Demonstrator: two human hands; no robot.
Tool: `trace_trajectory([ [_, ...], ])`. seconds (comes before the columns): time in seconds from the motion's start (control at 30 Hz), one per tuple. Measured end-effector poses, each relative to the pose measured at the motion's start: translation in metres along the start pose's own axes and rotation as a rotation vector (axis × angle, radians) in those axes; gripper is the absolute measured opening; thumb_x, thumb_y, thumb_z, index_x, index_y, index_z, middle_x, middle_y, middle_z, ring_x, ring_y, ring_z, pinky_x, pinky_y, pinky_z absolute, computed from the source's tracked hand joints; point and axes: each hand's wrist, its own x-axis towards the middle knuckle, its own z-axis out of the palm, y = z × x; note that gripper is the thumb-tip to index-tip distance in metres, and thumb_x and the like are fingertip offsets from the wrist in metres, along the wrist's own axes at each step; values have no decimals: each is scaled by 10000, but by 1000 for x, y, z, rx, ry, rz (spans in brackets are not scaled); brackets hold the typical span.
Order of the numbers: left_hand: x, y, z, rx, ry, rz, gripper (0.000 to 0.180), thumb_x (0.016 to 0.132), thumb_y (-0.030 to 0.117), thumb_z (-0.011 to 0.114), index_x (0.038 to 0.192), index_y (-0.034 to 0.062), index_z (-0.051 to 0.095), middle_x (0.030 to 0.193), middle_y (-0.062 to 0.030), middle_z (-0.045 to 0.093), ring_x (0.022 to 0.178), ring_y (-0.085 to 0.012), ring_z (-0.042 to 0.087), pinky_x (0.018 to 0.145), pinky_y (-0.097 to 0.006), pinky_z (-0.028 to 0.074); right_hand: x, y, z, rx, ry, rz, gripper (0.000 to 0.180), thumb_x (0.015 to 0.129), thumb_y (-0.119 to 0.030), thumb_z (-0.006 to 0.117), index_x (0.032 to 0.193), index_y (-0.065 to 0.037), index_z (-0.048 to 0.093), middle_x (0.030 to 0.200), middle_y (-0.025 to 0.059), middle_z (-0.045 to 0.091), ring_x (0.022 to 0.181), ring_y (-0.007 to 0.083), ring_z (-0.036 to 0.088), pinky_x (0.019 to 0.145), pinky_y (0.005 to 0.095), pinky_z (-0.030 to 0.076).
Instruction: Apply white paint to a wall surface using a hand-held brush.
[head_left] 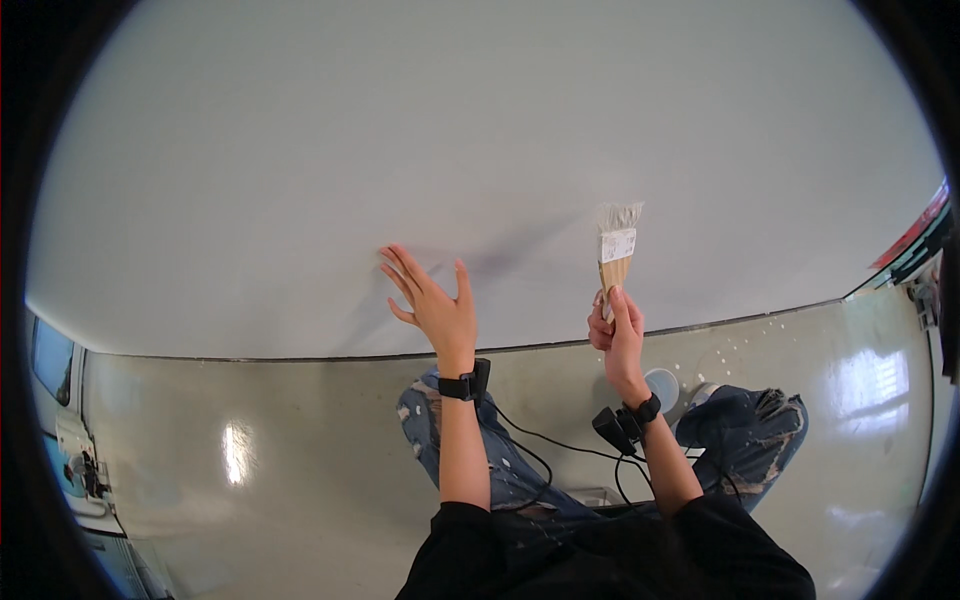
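A pale grey-white wall [300, 170] fills the upper part of the head view. In front of it, my right hand [620, 335] grips a paintbrush [617, 250] by its wooden handle. The brush's bristles, coated whitish, point up at the wall; whether they touch it I cannot tell. My left hand [440, 312] is open with fingers spread, its fingertips close to the wall or on it. Below my right hand, a light-coloured cup or small bucket [661, 385] stands on the floor, partly hidden by my wrist.
The shiny greenish floor [300, 450] meets the wall along a dark line. White spots dot the floor right of the cup. Black cables [560, 443] run from the black devices on my wrists across my lap. Equipment [90, 470] stands at the far left.
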Motion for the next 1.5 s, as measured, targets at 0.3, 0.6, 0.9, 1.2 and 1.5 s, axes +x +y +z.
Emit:
trace_trajectory([
  [0.3, 0, -1, 2, -4, -9, -3, 869, 905, 404, 546, 1533, 82, 41, 1605, -122, 31, 1473, -328, 56, 1093, -611, 48, 19, 55, -27, -153, 52, 133, 402, 1000, -444, 451, 878, -72, 542, 572, -84, 309, 438, 12, 233, 400, 200, 161],
  [0.6, 1, -1, 2, 1, -23, -13, 885, 910, 441, 541, 1535, 99, 16, 1605, -124, 9, 1472, -334, 56, 1091, -613, 59, 4, 104, -57, -154, 130, 348, 402, 976, -494, 478, 891, -104, 528, 573, -74, 300, 421, 23, 236, 386, 213, 149],
  [0.9, 0, 0, 2, 8, -21, -16, 885, 913, 448, 538, 1535, 108, 10, 1606, -118, 0, 1473, -332, 50, 1089, -622, 63, -33, 131, -95, -123, 146, 659, 400, 965, -495, 495, 847, -114, 467, 570, -77, 275, 417, 38, 221, 382, 220, 150],
  [1.2, 2, 2, 2, -12, -5, -19, 865, 912, 423, 532, 1531, 72, 41, 1605, -124, 26, 1470, -332, 79, 1091, -610, 47, -22, 52, -47, 154, -161, 501, 431, 981, -504, 447, 779, -123, 441, 547, -68, 253, 414, 49, 173, 390, 239, 117],
  [1.5, 1, 1, 2, -6, 4, -3, 867, 910, 419, 541, 1532, 77, 43, 1604, -127, 24, 1468, -338, 84, 1091, -611, 53, 19, -7, -6, 139, -308, 231, 424, 1009, -501, 364, 816, -127, 416, 557, -68, 209, 433, 47, 157, 396, 241, 114],
])
